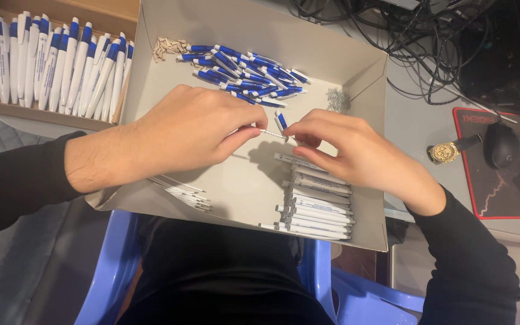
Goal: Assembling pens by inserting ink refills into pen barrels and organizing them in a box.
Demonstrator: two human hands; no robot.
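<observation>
One head-worn camera looks steeply down — close over a cardboard tray (356, 66) on the lap.

Bright, even overhead light; soft shadows fall under the hands (272, 141) onto the box floor (242, 180). Sharp at centre; top-right corner w/ cables (416, 30) dim, no glare.

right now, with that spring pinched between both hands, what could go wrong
The small spring is held only at the fingertips of the left hand and right hand; it could slip and spring off among the blue pen tips. A forearm could also nudge the white pen barrels out of their row.
</observation>
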